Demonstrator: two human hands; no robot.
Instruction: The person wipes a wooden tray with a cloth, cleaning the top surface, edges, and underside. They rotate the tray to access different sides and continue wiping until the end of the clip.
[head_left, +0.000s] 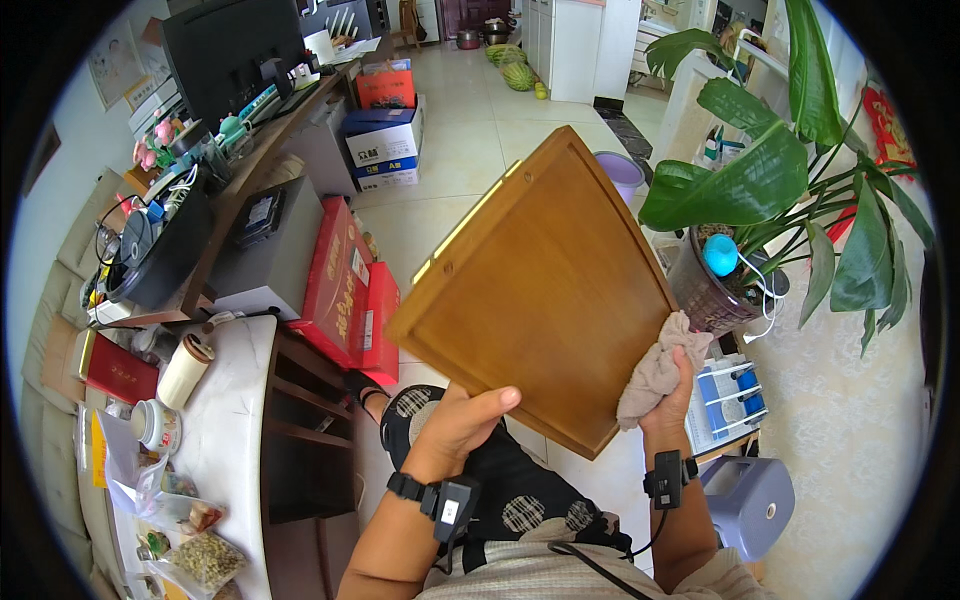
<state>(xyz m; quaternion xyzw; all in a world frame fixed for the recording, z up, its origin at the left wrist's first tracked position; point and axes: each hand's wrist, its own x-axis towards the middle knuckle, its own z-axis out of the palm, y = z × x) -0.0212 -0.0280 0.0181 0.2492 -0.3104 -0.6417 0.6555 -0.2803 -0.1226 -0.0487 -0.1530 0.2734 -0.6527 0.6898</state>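
A brown wooden drawer or shallow tray (532, 292) with a raised rim is held up and tilted before me. My left hand (472, 420) grips its near edge, thumb on top and fingers hidden beneath. A crumpled beige cloth (654, 373) is in my right hand (675, 397), pressed against the right edge of the wooden piece. Along its far left side runs a gold-coloured strip (465, 223). Both of my wrists wear black strapped devices.
At left stand a marble-topped table (232, 375) with bags and jars, red boxes (334, 285) and a desk with a monitor (232, 60). At right are a potted plant (712, 285), a purple bin (621, 174) and a plastic stool (757, 502). Watermelons (517, 75) lie farther off.
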